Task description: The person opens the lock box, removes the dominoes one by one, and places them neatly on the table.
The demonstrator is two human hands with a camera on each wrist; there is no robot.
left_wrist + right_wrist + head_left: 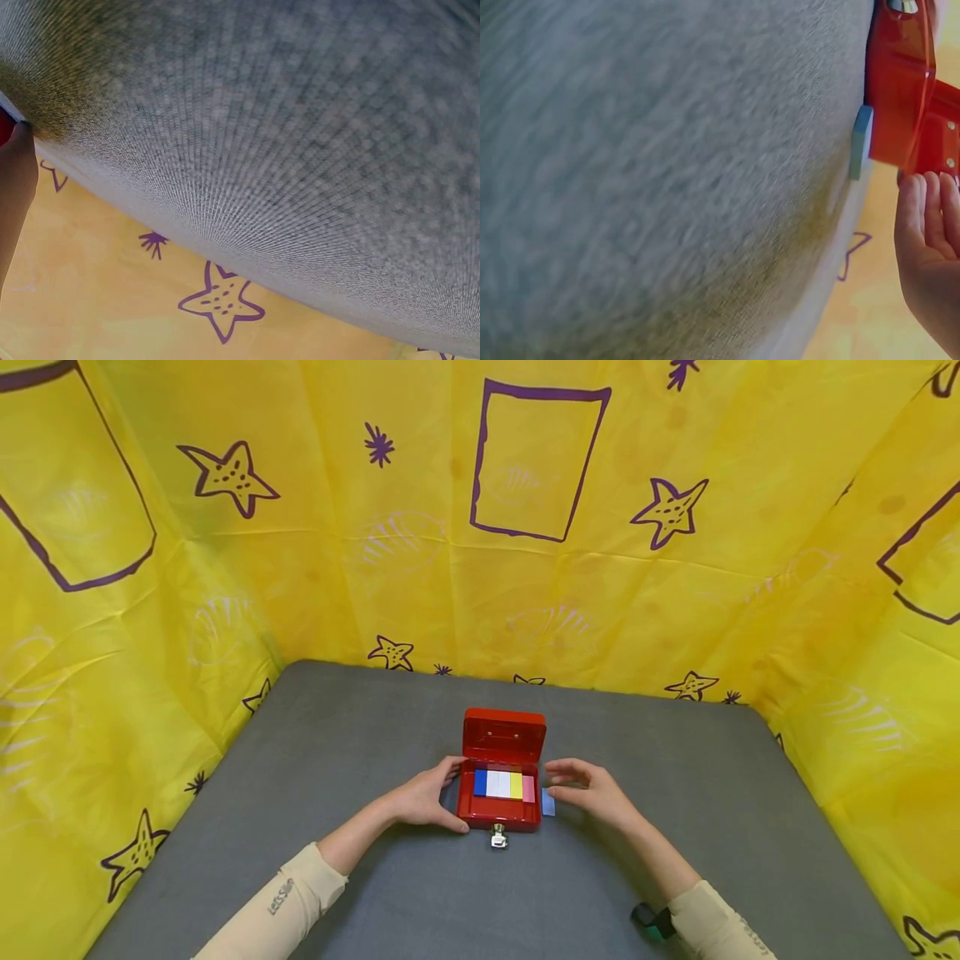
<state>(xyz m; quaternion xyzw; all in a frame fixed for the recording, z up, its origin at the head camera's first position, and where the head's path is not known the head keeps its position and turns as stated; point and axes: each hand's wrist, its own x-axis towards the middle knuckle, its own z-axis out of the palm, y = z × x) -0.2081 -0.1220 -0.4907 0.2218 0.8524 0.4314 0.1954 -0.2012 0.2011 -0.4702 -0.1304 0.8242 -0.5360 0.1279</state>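
Observation:
A small red metal box [498, 814] stands on the table, its lid [504, 735] raised at the back. Inside, a row of flat blocks runs blue [480, 783], white [498, 784], yellow [516, 786] and pink [528, 788]. My left hand [423, 797] grips the box's left side, thumb at the front corner and fingers toward the back. By the right side, my right hand [588, 789] hovers with relaxed fingers and nothing in them. A light blue block [860, 142] lies just outside that wall, below these fingers in the head view.
A small silver lock-like piece [498, 837] sits at the box's front. The grey table [360, 727] reaches yellow patterned cloth [420, 585] at the back and both sides. A dark band [652, 922] is at the right sleeve's cuff.

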